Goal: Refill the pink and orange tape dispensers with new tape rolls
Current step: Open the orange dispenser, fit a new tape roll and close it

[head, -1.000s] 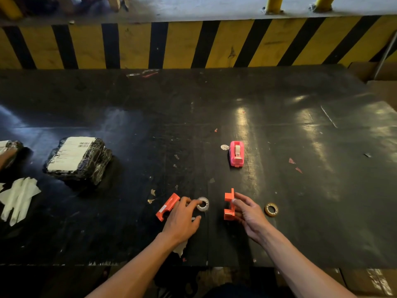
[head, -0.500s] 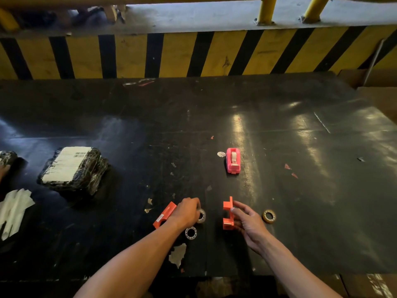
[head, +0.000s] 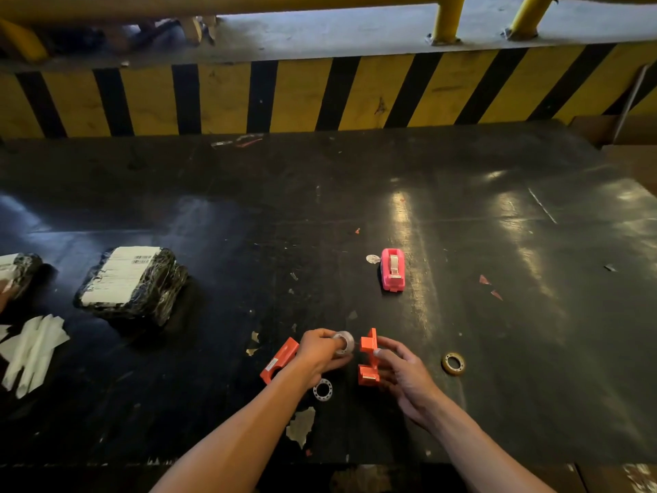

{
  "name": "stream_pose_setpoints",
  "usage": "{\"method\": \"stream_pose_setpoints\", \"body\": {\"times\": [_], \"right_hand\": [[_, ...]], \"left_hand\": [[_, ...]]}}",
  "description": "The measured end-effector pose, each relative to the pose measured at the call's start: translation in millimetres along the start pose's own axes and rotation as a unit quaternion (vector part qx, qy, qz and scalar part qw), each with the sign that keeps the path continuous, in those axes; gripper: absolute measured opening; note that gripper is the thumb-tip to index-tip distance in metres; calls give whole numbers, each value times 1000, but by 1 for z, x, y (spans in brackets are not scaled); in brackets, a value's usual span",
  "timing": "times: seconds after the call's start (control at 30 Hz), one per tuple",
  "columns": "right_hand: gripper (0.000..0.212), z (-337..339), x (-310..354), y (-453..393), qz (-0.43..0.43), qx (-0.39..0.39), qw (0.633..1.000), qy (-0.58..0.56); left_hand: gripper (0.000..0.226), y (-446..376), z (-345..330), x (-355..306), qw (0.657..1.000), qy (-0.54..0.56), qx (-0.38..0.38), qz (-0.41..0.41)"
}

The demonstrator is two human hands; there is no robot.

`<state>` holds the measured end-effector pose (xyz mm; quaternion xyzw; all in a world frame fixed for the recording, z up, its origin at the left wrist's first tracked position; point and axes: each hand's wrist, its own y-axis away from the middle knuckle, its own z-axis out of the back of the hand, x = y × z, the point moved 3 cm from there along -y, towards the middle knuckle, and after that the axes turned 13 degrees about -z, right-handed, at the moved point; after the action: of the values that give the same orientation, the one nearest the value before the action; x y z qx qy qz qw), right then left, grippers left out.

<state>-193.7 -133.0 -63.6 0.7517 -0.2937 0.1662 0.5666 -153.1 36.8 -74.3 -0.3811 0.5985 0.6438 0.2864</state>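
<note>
Two hands are working at lower centre: the left hand [head: 319,354] is pinching a clear tape roll [head: 344,342], while the right hand [head: 405,377] is gripping the orange dispenser body [head: 368,357]. The pink dispenser [head: 392,269] is sitting mid-frame on the black table [head: 497,332].

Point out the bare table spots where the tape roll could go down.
Free: the stretch between the pink dispenser and the wrapped parcel, and right of the brown tape core. Crowded: around both hands, with orange dispenser body, orange cover and white hub.
</note>
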Motion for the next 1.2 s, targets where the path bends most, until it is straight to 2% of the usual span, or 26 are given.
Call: {"method": "stream_pose_setpoints", "body": {"times": [0.2, 0.47, 0.73, 0.9, 1.2], "right_hand": [[29, -4, -4, -4, 18, 1, 999, -30], [29, -7, 1, -5, 36, -8, 999, -31], [36, -7, 10, -10, 42, -11, 999, -28], [36, -6, 12, -10, 38, 2, 999, -33], [31, -8, 13, -16, -21, 30, 999, -36]], "left_hand": [[14, 9, -4, -12, 993, 112, 0, 40], [20, 16, -10, -21, 987, 156, 24, 27], [24, 18, -17, -21, 992, 96, 85, -23], [41, 15, -10, -23, 983, 101, 139, -67], [51, 11, -2, -27, 966, -38, 193, -167]]}}
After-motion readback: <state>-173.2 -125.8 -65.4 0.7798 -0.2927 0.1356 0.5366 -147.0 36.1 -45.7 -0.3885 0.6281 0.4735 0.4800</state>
